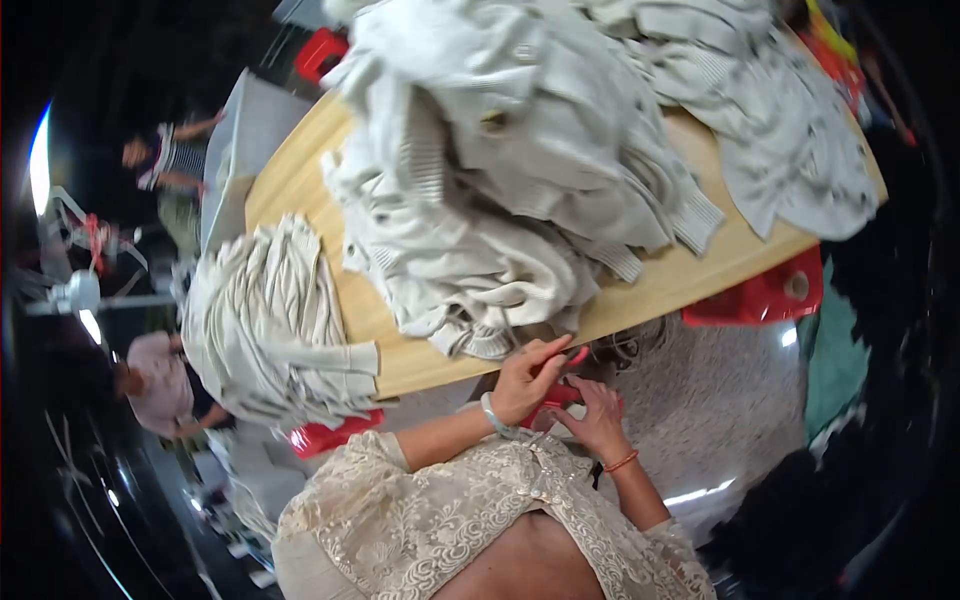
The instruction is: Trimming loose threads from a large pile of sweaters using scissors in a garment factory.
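My left hand [533, 380], with a pale bangle at the wrist, is at the near table edge, just below the heap of pale cardigans [520, 150]. Its index finger stretches to the right and the others are curled. A small red curved piece [578, 356] shows at its fingertips; what it belongs to is unclear. Close by on the right is my right hand [598, 418], wearing a red-orange bracelet, its thumb and fingers apart. Between and behind the hands lies more red [556, 398], partly hidden. Dark buttons and ribbed cuffs show on the cardigans.
A stack of pale knit garments [265, 320] hangs over the left end of the wooden table [400, 365]. More buttoned garments [770, 130] lie at the right. A red plastic stool [760, 295] stands under the table's right side. Two people are off to the left.
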The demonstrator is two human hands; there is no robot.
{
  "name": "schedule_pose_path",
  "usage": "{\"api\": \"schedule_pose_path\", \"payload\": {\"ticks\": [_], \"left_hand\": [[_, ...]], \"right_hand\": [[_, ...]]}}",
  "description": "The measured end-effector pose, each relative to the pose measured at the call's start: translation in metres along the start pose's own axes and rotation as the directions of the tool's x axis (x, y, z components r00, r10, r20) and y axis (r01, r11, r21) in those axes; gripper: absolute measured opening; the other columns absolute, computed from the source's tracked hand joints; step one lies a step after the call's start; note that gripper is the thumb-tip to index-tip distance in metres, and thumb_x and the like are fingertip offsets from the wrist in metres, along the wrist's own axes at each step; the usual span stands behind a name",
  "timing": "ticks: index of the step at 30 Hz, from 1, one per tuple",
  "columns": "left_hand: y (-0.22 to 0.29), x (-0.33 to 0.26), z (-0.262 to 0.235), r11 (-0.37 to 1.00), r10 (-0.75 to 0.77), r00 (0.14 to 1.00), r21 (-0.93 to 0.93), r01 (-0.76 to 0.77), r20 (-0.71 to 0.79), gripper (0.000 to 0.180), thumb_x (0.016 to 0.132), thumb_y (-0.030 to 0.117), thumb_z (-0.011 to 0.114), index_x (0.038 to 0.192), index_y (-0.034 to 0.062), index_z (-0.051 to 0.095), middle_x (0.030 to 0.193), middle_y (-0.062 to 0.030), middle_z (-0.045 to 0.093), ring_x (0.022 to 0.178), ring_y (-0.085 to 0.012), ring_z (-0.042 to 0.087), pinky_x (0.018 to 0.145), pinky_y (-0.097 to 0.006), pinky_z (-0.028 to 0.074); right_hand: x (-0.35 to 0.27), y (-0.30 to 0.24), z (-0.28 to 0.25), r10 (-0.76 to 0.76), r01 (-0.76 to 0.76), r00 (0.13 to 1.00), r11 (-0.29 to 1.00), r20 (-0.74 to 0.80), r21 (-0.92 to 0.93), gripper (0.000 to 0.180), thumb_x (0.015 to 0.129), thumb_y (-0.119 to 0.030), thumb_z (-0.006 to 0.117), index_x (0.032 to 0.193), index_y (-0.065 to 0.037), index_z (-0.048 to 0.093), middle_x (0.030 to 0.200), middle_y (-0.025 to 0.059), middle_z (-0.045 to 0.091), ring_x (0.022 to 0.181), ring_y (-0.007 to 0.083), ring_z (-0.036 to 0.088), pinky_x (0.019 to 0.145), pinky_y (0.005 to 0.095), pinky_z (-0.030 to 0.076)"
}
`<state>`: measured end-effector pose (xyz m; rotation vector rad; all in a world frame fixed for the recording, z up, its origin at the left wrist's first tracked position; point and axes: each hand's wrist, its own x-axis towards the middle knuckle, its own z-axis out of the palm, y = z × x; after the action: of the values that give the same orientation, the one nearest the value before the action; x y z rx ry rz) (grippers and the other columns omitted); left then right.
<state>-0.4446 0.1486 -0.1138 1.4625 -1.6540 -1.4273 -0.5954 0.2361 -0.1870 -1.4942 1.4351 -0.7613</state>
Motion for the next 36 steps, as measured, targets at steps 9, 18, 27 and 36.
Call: {"api": "schedule_pose_path", "payload": {"ticks": [9, 18, 27, 36], "left_hand": [[0.007, -0.028, -0.06, 0.952, 0.277, 0.954, -0.165, -0.256, 0.115, 0.059, 0.084, 0.015, 0.067, 0.14, 0.0105, 0.047, 0.116, -0.0151, 0.053, 0.113, -0.028, 0.05, 0.096, -0.035, 0.041], [-0.075, -0.037, -0.214, 0.763, 0.568, 0.823, 0.384, -0.519, -0.016, 0.064, 0.071, 0.001, 0.062, 0.131, 0.0171, 0.049, 0.114, -0.0199, 0.056, 0.098, -0.0393, 0.058, 0.083, -0.043, 0.049], [-0.211, 0.007, -0.337, 0.557, 0.446, 0.881, 0.82, -0.134, -0.159, 0.062, 0.079, 0.0, 0.052, 0.139, 0.0131, 0.043, 0.144, -0.0123, 0.04, 0.13, -0.0351, 0.04, 0.102, -0.049, 0.033], [-0.233, 0.049, -0.366, 0.431, 0.337, 0.939, 0.875, -0.223, 0.073, 0.029, 0.081, 0.009, 0.053, 0.11, 0.0122, 0.055, 0.141, -0.0122, 0.043, 0.137, -0.0354, 0.032, 0.101, -0.059, 0.033]], "right_hand": [[0.038, -0.069, 0.032, 0.008, -0.015, 0.998, 0.994, 0.064, 0.106, 0.024, 0.082, -0.026, 0.065, 0.092, -0.004, 0.061, 0.083, 0.0169, 0.065, 0.077, 0.0378, 0.064, 0.064, 0.0432, 0.051], [0.086, -0.136, 0.079, 0.012, 0.067, 0.987, 0.875, 0.158, -0.48, 0.023, 0.082, -0.019, 0.062, 0.103, -0.01, 0.061, 0.095, 0.0166, 0.062, 0.084, 0.039, 0.062, 0.072, 0.0484, 0.05], [0.141, -0.144, 0.179, -0.071, 0.132, 0.989, 0.817, 0.129, -0.562, 0.045, 0.075, -0.009, 0.065, 0.12, -0.011, 0.057, 0.12, 0.0153, 0.06, 0.086, 0.0379, 0.062, 0.074, 0.0465, 0.052], [0.161, -0.101, 0.183, 0.027, 0.056, 0.994, 0.724, 0.11, -0.688, 0.021, 0.077, -0.015, 0.064, 0.096, -0.008, 0.062, 0.09, 0.0196, 0.063, 0.079, 0.0398, 0.063, 0.07, 0.0495, 0.051]]}}
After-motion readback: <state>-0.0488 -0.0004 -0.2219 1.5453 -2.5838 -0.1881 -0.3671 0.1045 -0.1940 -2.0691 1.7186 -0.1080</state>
